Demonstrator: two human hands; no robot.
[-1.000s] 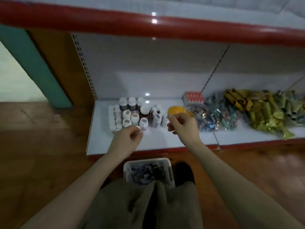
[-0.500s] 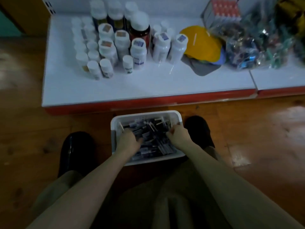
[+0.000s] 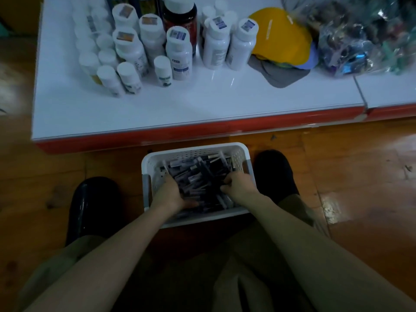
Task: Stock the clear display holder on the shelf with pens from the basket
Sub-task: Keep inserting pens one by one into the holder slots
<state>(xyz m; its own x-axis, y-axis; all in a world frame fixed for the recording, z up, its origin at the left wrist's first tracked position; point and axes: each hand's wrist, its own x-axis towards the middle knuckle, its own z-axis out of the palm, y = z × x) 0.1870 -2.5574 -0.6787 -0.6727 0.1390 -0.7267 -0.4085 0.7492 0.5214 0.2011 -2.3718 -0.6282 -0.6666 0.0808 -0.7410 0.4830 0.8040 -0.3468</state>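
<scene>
Pens [image 3: 198, 174] heaped in white basket [image 3: 240, 154] on floor between my shoes; my left hand [image 3: 167, 194] and right hand [image 3: 239, 186] both buried among them, fingers curled, hold unclear

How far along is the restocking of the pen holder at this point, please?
Nothing looks stocked yet: the clear holder is out of view. In hand: the left hand and right hand are both down among the pens in the white basket on the floor, gathering them; whether either has a firm grip I cannot tell. Left: lifting pens to the white shelf and filling the holder.
</scene>
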